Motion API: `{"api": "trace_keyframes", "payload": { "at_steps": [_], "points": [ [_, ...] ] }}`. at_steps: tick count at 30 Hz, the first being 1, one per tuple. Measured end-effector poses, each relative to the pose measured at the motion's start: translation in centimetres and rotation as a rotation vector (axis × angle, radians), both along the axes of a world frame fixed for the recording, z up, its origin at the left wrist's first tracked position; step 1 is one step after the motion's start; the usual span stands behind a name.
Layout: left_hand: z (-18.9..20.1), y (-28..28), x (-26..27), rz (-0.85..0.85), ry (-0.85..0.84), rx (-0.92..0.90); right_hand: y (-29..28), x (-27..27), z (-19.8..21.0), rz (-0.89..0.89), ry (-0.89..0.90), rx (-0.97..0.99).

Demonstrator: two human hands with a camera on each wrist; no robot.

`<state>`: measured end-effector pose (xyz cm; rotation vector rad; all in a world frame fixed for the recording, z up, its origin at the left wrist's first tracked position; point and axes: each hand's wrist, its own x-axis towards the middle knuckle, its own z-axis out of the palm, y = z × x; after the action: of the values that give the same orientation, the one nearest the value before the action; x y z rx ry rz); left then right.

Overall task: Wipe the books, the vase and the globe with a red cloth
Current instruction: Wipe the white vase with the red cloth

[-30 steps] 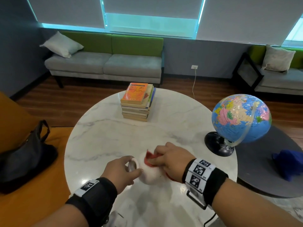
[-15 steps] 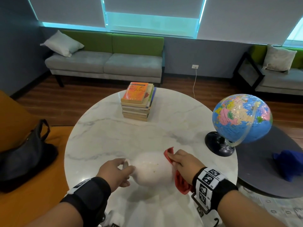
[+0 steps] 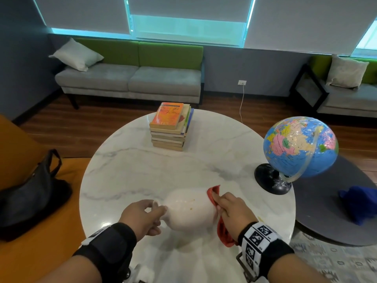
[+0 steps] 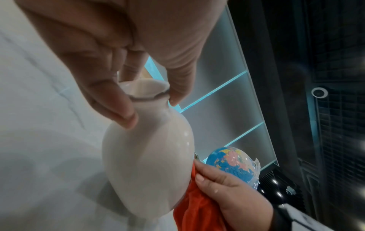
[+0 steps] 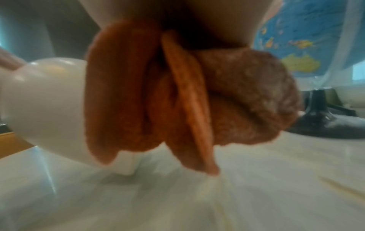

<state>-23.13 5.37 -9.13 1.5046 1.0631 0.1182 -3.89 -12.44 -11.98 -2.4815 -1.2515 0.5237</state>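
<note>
A white vase (image 3: 188,210) (image 4: 146,168) (image 5: 43,106) is tipped to the left over the near part of the round marble table (image 3: 142,168). My left hand (image 3: 142,216) (image 4: 126,81) pinches its neck at the rim. My right hand (image 3: 232,211) (image 4: 227,186) holds the red cloth (image 3: 222,231) (image 4: 195,209) (image 5: 158,96) against the vase's right side. A stack of books (image 3: 171,127) sits at the table's far middle. The globe (image 3: 299,148) (image 4: 233,164) (image 5: 308,37) stands on a black base at the right edge.
A black bag (image 3: 30,193) lies on the orange seat at the left. A blue cloth (image 3: 359,205) rests on a low dark round table at the right. Grey and green sofas (image 3: 130,78) stand behind, across the wooden floor.
The vase has been tipped over to the left and lifted into fuller view. My right hand with the cloth slid from the vase's top down its right side.
</note>
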Motion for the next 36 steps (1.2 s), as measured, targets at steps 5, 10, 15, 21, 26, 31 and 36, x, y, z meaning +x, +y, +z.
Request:
{"api": "trace_keyframes", "payload": {
  "at_steps": [5,10,15,21,26,31,36],
  "points": [
    [-0.3,-0.1,0.6,-0.029,0.005,0.086,1.4,-1.6,2.4,0.146,-0.047,-0.034],
    [-0.3,-0.1,0.7,-0.020,0.007,0.090,1.7,-1.1,2.8,0.143,-0.048,-0.098],
    [0.0,-0.3,1.1,-0.028,0.001,0.133,2.1,-3.1,3.4,0.193,-0.042,-0.064],
    [0.1,-0.3,1.2,-0.027,-0.002,0.124,1.8,-1.0,3.2,0.118,-0.084,-0.133],
    [0.4,-0.4,1.3,-0.029,-0.011,0.118,2.8,-4.0,4.6,0.276,-0.091,-0.089],
    [0.4,-0.5,1.3,-0.036,-0.013,0.115,2.3,-1.8,4.3,0.145,-0.071,-0.097],
    [0.6,-0.7,1.6,-0.056,-0.008,0.160,3.1,-2.9,5.9,0.173,-0.105,-0.165]
  ]
}}
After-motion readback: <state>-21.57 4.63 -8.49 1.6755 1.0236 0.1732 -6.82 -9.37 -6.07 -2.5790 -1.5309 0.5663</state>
